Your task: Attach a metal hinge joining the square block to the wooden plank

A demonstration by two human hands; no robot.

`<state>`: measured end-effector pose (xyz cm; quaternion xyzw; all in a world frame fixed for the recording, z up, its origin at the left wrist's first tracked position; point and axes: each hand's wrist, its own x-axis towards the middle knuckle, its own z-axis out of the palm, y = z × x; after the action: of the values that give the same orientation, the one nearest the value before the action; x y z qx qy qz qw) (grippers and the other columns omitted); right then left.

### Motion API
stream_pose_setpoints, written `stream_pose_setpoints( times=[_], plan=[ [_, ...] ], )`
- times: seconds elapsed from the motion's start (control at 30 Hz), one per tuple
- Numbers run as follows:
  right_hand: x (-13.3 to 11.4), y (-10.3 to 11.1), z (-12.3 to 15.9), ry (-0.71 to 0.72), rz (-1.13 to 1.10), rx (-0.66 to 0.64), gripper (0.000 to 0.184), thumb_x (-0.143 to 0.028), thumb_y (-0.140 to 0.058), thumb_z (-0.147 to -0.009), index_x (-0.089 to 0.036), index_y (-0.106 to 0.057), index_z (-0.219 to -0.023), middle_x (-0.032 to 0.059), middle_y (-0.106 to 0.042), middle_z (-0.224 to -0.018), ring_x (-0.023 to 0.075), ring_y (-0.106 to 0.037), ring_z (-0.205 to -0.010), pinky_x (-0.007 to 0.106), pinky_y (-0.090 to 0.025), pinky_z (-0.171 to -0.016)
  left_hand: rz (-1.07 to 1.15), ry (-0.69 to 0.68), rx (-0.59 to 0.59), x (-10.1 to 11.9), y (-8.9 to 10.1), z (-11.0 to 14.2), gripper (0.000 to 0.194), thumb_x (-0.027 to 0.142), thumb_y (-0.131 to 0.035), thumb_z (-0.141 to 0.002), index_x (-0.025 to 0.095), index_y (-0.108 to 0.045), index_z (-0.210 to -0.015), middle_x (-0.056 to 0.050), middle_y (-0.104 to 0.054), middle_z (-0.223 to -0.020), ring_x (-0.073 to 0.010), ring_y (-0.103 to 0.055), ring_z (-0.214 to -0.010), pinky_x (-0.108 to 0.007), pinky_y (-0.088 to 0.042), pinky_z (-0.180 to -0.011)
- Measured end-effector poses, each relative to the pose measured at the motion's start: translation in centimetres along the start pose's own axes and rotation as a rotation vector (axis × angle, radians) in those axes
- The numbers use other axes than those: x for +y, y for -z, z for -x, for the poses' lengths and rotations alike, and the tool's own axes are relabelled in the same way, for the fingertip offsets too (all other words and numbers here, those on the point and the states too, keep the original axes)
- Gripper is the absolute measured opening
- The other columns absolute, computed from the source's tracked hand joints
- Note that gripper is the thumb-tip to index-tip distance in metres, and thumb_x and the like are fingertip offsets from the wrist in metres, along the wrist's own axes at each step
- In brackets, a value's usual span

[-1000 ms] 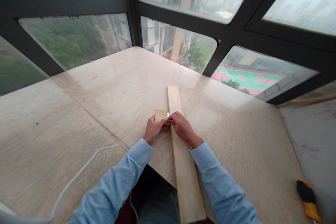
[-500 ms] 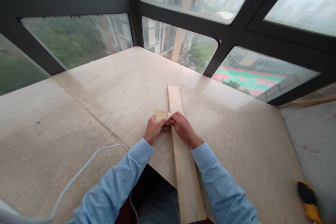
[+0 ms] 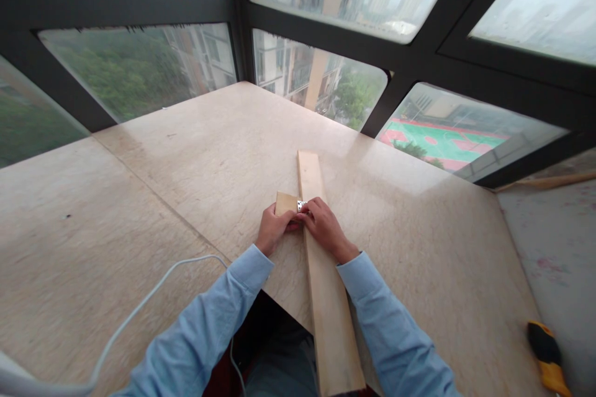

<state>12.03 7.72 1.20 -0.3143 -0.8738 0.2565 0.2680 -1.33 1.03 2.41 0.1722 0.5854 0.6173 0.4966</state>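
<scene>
My left hand [image 3: 274,229] is closed on a small wooden block [image 3: 285,202], thumb on its near edge, at the left side of a long wooden board [image 3: 328,298]. Between block and board shows a small silvery metal plate with dark holes, like a hinge [image 3: 300,205]. My right hand [image 3: 325,228] lies over the board, its thumb and fingertips pinched together at the near side of the hinge. Whatever those fingertips hold is too small and covered to make out. The fingertips of both hands almost meet.
The board runs from the stone-look counter [image 3: 195,155] past its near edge toward my lap. A white cable [image 3: 153,291] curves across the left. A yellow and black tool handle [image 3: 546,353] lies at the far right. Dark-framed windows [image 3: 237,12] border the back.
My right fingertips have shifted very slightly at the hinge. The block and board have stayed in place.
</scene>
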Motion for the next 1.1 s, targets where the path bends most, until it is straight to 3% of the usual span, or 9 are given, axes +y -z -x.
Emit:
stream_pose_setpoints(
  times=[0.3, 0.77, 1.1],
  plan=[
    [0.41, -0.33, 0.13, 0.095, -0.114, 0.012, 0.023, -0.005, -0.044, -0.092, -0.019, -0.061, -0.097, 0.0085, -0.059, -0.1, 0.02, -0.057, -0.097, 0.034, -0.049, -0.086, -0.036, 0.004, 0.021, 0.15, -0.17, -0.02, 0.028, 0.011, -0.069, -0.071, 0.006, -0.064, -0.097, -0.011, -0.071, -0.09, -0.0182, -0.069, -0.07, -0.026, -0.06, -0.054],
    [0.6, -0.41, 0.11, 0.131, -0.232, 0.099, 0.016, -0.012, -0.049, -0.093, -0.02, -0.062, -0.101, 0.0083, -0.062, -0.098, 0.0194, -0.059, -0.093, 0.034, -0.05, -0.082, -0.002, 0.019, -0.011, -0.02, -0.06, -0.14, 0.027, 0.009, -0.069, -0.069, 0.007, -0.065, -0.096, -0.009, -0.071, -0.085, -0.0185, -0.069, -0.067, -0.029, -0.061, -0.055],
    [0.49, -0.17, 0.12, 0.072, -0.272, 0.112, 0.016, -0.015, -0.052, -0.091, -0.019, -0.063, -0.103, 0.0073, -0.063, -0.097, 0.0165, -0.059, -0.085, 0.029, -0.049, -0.071, -0.025, 0.021, -0.033, 0.2, -0.05, 0.09, 0.038, 0.018, -0.082, -0.066, 0.006, -0.066, -0.098, -0.01, -0.073, -0.084, -0.0194, -0.07, -0.067, -0.028, -0.06, -0.054]
  ],
)
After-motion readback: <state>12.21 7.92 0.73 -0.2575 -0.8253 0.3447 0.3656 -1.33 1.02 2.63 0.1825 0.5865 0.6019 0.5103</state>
